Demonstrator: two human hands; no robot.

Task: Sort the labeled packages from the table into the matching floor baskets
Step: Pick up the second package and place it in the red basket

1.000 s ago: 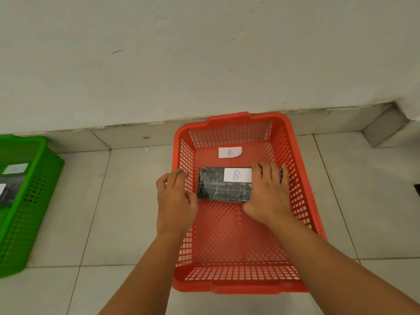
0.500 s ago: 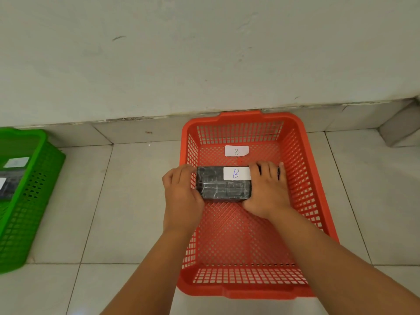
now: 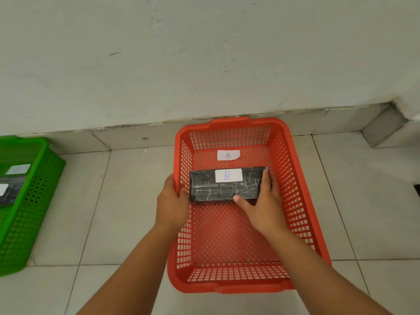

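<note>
A black wrapped package (image 3: 225, 189) with a white "B" label lies across the middle of the red basket (image 3: 295, 196), which stands on the floor against the wall. A second white "B" tag (image 3: 228, 155) is stuck on the basket's floor behind the package. My left hand (image 3: 173, 204) rests over the basket's left rim, with its thumb touching the package's left end. My right hand (image 3: 263, 201) cups the package's right end, thumb along the front edge and fingers up the right side.
A green basket (image 3: 34, 201) stands at the left edge of view, holding a dark package (image 3: 9, 192) with white labels. Pale floor tiles lie between the two baskets. A low tiled skirting runs along the wall, with a corner step at the right (image 3: 381, 130).
The package has gone lower into the red basket. My right hand slid from on top of the package to its right end; my left hand moved to the basket's left rim.
</note>
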